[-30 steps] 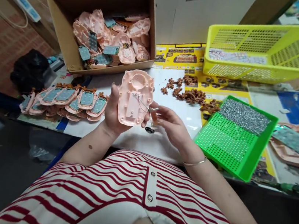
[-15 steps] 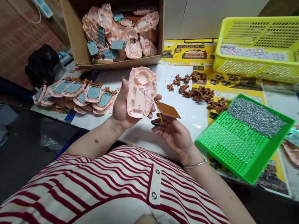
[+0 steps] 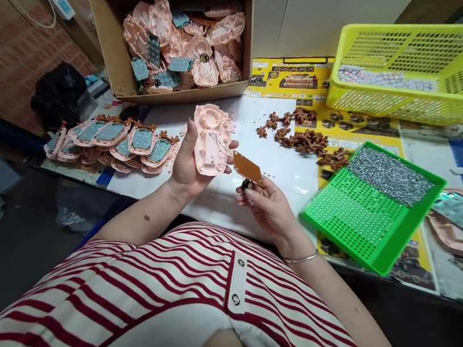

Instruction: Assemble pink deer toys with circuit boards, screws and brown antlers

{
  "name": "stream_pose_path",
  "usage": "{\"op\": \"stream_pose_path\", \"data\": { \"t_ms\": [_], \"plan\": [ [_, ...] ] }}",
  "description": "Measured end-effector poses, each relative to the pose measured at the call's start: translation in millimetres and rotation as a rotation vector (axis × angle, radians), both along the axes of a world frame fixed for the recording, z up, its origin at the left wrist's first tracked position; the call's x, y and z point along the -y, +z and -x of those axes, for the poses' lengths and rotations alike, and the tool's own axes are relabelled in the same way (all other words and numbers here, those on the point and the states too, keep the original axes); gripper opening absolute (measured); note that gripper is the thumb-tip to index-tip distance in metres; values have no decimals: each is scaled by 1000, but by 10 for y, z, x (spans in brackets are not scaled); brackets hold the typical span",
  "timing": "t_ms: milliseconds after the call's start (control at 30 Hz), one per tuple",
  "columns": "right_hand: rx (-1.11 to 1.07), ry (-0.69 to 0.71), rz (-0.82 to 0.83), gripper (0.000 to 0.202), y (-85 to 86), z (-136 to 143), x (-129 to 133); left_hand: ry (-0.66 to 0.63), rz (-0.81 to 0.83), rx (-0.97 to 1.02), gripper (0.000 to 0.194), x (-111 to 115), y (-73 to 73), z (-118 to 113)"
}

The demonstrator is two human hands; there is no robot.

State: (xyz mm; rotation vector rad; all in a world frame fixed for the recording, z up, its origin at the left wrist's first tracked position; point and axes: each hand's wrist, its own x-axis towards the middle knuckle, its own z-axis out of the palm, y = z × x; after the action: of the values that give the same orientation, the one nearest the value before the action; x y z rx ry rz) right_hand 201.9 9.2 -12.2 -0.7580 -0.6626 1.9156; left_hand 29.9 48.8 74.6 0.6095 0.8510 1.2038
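My left hand (image 3: 187,167) is wrapped round a pink plastic shell (image 3: 212,156), its hollow inner side facing up with a round recess and a raised rectangular block. Thin wires run from the shell to a brown circuit board (image 3: 247,167). My right hand (image 3: 268,204) pinches a small round black part (image 3: 246,184), perhaps a speaker, just under the board. The board's near corner rests by my right fingers. What lies under the board is hidden.
Behind stands a cardboard box (image 3: 101,29) of pink shells and boards. Assembled shells (image 3: 110,134) lie at left. Brown antler-like pieces (image 3: 305,142) lie beyond my hands. A green tray (image 3: 353,225) holds screws (image 3: 390,176); a yellow basket (image 3: 413,104) stands behind it.
The view has shifted slightly. My right fingers have closed on the round black part, which hung near the fingertips before. The board has tilted, showing more of its brown face.
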Motion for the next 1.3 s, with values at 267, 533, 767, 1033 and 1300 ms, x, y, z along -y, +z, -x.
{"op": "stream_pose_path", "data": {
  "t_ms": [267,533,767,1033,1300],
  "plan": [
    [434,-321,-130,44,-205,-50,36,0,0,-12,72,64,-150,-106],
    [364,-254,-2,42,-63,-203,134,76,-330,-138,62,183,-235,-117],
    [772,-189,-368,28,193,-285,339,-27,-331,-173,94,232,-222,-14],
    [1404,-686,-1549,64,471,-392,221,-370,-102,94,81,238,-382,86],
    [1285,-652,-1652,55,569,-243,77,-535,-182,-25,92,310,-377,-14]
  ]
}}
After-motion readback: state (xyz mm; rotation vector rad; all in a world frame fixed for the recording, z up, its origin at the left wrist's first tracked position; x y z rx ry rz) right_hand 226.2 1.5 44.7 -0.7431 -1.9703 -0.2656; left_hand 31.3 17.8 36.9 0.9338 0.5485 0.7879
